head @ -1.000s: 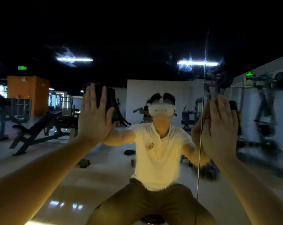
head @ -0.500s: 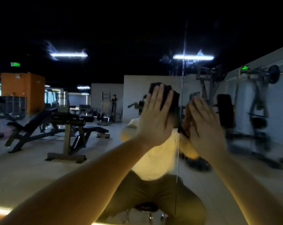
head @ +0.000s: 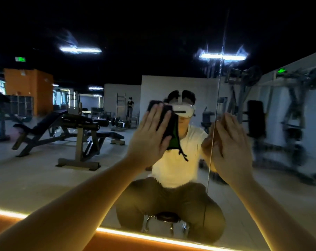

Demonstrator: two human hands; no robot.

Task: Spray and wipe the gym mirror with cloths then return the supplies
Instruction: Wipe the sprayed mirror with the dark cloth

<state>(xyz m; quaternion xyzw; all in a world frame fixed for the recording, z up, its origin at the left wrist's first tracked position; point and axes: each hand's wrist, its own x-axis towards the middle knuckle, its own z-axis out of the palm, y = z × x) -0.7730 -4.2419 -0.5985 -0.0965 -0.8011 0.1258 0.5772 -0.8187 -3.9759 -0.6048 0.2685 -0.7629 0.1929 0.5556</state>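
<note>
- A dark cloth (head: pixel 167 120), limp, green on one face and longer downward, lies flat against the gym mirror (head: pixel 81 178), dead ahead;
- The left hand (head: pixel 150 136) presses it, fingers straight and spread;
- The right hand (head: pixel 231 147), fingers straight, rests on smooth glass beside the vertical seam (head: pixel 219 87); any cloth beneath it is hidden;
- The left hand likely leads the next stroke.
</note>
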